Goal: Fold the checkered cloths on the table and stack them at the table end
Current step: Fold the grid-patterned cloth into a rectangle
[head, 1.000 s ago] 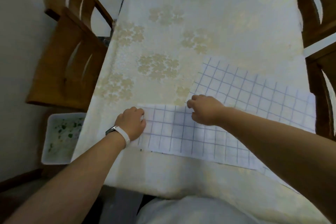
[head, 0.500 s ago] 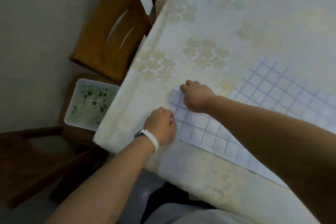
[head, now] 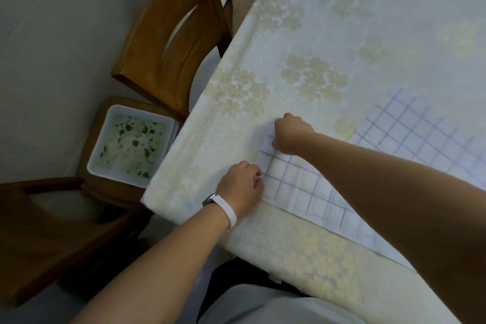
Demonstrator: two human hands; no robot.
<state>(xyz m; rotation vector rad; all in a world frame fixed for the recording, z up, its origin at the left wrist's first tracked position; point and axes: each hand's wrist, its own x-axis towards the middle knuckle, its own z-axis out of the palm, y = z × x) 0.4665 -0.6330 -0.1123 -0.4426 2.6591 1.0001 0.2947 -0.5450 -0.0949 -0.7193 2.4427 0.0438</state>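
Note:
A white cloth with a blue checked grid (head: pixel 313 192) lies flat near the table's front left corner. My left hand (head: pixel 240 185), with a white band on its wrist, pinches the cloth's near left corner. My right hand (head: pixel 290 134) is closed on the far left corner of the same cloth, and my right forearm crosses over the cloth. A second stretch of checked cloth (head: pixel 420 131) lies further right; whether it is a separate piece I cannot tell.
The table (head: pixel 342 21) wears a cream cloth with pale flower prints. Two wooden chairs (head: pixel 171 42) stand along its left side. A white tray with green flecks (head: pixel 128 147) rests on a chair seat beside the table corner.
The view has swung left and down toward the table corner. Both hands have slid left along the checked cloth to its left end, and my right hand has come closer to my left.

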